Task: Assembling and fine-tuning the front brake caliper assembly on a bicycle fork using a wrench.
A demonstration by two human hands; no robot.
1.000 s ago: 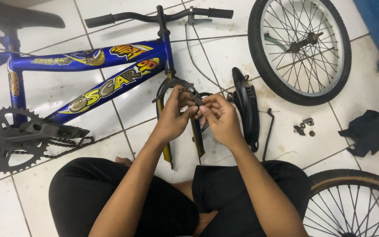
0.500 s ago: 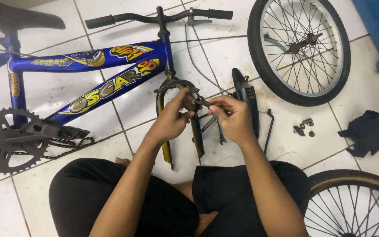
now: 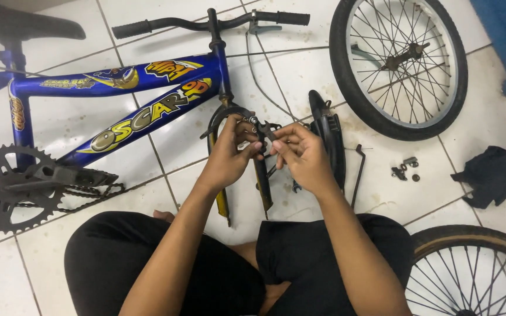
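On the tiled floor, left edge: a chainring [image 3: 4, 187] and chain are seen fitted on the blue bicycle frame [image 3: 124, 111].
Fork [image 3: 221, 137]: bare, no wheel is mounted yet.
Left hand [image 3: 229, 155]: closed around the brake caliper [image 3: 259, 131] at the fork crown.
Right hand [image 3: 303, 155]: fingers are pinched on a small part at the same caliper.
Black mudguard [image 3: 329, 137]: laid off the bike, just beside the right hand.
Wheel [image 3: 399, 64], far right corner: detached.
Loose nuts [image 3: 405, 169]: not yet fitted.

Brake part at fork crown [image 3: 259, 130] mostly hidden behind fingers [image 3: 247, 143]; kind not resolvable. Small hardware [image 3: 404, 169] on floor too small to identify. Chainring [image 3: 7, 190], lower wheel [image 3: 475, 275] cut off by frame edges.
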